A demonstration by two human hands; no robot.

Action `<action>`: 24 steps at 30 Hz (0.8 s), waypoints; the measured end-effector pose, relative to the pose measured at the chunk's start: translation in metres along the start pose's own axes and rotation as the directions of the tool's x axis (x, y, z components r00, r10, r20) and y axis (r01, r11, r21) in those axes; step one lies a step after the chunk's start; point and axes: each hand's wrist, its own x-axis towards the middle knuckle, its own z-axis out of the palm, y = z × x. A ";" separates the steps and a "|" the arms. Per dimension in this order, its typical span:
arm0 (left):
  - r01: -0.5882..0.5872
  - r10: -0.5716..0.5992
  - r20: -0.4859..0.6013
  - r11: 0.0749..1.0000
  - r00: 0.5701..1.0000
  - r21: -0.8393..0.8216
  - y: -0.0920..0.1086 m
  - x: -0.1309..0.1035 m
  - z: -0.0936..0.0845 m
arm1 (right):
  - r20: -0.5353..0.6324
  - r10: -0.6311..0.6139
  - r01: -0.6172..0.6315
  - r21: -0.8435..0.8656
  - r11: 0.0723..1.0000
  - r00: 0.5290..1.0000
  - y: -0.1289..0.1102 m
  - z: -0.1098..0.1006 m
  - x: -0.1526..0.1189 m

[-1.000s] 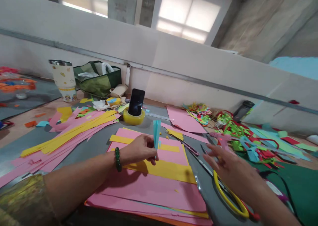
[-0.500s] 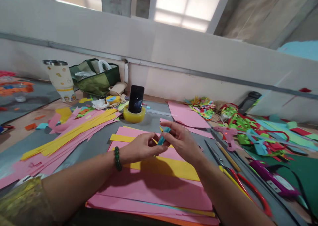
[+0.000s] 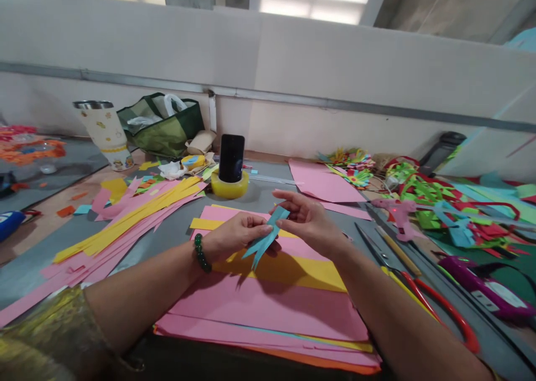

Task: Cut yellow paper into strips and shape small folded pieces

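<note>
A light-blue paper piece (image 3: 268,237) is tilted above the stacked sheets, its lower end split into pointed tails. My left hand (image 3: 238,234) pinches it from the left, thumb on top, with a green bead bracelet at the wrist. On the other side my right hand (image 3: 309,220) has its thumb against the upper right edge of the paper, its fingers curled behind. Part of those fingers is hidden by the paper. Beneath both hands lie pink paper sheets (image 3: 268,311) in a stack, crossed by a yellow paper strip (image 3: 312,272).
Right of the stack lie red-handled scissors (image 3: 446,305), a pink glue gun (image 3: 397,213) and a purple device (image 3: 481,289). Pink and yellow strips (image 3: 129,222) spread at the left. Behind stand a phone (image 3: 231,157) in a yellow tape roll (image 3: 229,186), a tumbler (image 3: 104,132) and a green bag (image 3: 163,127).
The blue paper has turned from a narrow edge-on view to show its broad face and split tails. My fingers have shifted on it, and the camera view has tilted down slightly.
</note>
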 end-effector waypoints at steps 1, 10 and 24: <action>0.008 -0.008 -0.014 1.000 1.000 -0.010 0.000 0.000 -0.001 | -0.025 0.011 -0.011 0.010 1.000 1.000 0.001 -0.001 0.001; 0.038 -0.034 -0.130 0.999 0.991 0.032 0.002 0.001 -0.002 | -0.189 0.038 -0.028 0.054 0.998 0.981 0.009 -0.004 0.009; -0.069 0.186 -0.347 0.943 0.919 0.324 0.021 0.001 -0.010 | -0.439 0.171 0.020 0.397 0.918 0.882 0.017 -0.025 0.020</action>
